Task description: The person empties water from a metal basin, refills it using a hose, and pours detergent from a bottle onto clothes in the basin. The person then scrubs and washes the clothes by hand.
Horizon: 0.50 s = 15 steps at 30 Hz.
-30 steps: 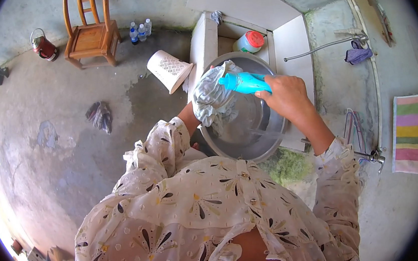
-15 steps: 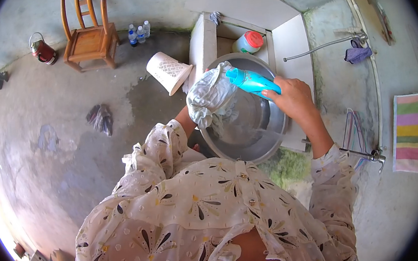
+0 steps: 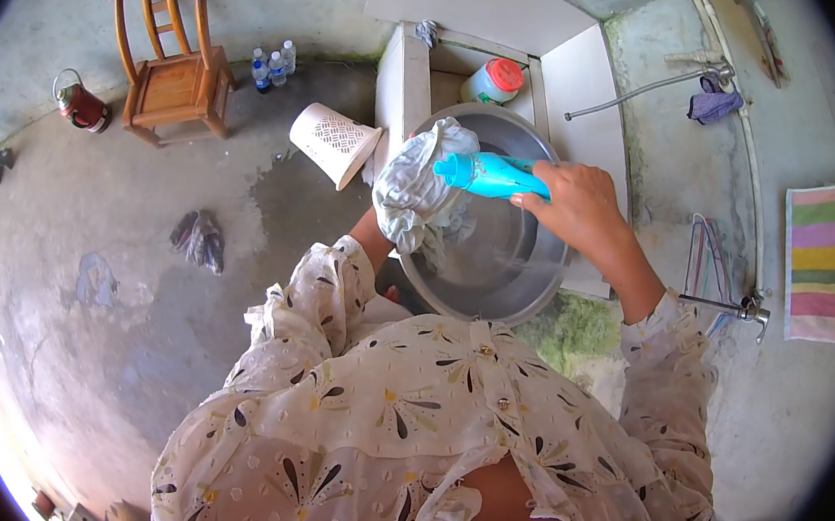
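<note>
My right hand (image 3: pixel 578 205) is closed around a bright blue squeeze bottle (image 3: pixel 500 174). The bottle is tilted, almost level, with its narrow end pointing left over a bundled wet pale cloth (image 3: pixel 419 188). That cloth is draped over my left hand (image 3: pixel 372 233), which is mostly hidden behind it; it appears to support the bundle from below and the left. A large grey metal basin (image 3: pixel 492 278) lies under both, and the cloth hangs over its left side. I cannot make out whether anything leaves the bottle.
A white perforated bin (image 3: pixel 334 140) lies tilted left of the basin. Behind stands a red-lidded jar (image 3: pixel 496 82) in the tiled sink enclosure (image 3: pixel 577 94). A thin tap pipe (image 3: pixel 638 96) reaches in from the right wall. A dark cloth (image 3: pixel 200 241) and a wooden chair (image 3: pixel 175 88) are on the floor.
My right hand has moved the blue bottle slightly left and down, so its tip is further over the cloth. The bottle is closer to level. My left hand and the cloth stay nearly in place.
</note>
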Tool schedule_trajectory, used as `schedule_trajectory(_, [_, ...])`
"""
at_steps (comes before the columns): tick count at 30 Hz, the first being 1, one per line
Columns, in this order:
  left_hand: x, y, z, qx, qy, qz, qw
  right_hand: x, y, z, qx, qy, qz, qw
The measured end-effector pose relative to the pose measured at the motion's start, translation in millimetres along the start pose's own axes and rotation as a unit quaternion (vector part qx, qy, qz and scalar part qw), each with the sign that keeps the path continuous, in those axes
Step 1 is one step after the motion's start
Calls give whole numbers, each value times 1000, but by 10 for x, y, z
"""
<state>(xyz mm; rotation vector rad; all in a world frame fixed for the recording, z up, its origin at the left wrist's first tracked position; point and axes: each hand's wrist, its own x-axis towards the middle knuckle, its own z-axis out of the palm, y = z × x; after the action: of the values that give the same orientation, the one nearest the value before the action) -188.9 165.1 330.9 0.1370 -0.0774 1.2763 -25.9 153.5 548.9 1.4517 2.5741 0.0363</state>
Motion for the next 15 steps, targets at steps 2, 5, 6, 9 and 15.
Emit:
schedule_trajectory(2, [17, 16, -73, 21, -7, 7, 1000, 1, -6, 53, 4, 12, -16, 1000])
schedule_trajectory(5, [4, -2, -156, 65, -8, 23, 998, -28, -13, 116, 9, 35, -41, 998])
schedule_trajectory(6, [-3, 11, -155, 64, -10, 19, 998, -31, -8, 113, 4, 26, -34, 999])
schedule_trajectory(9, [-11, 11, -93, 100, 15, 33, 994, -21, 11, 104, -5, 9, -20, 1000])
schedule_trajectory(15, [-38, 36, 7, 185, -27, 45, 981, -53, -42, 129, 10, 28, -35, 999])
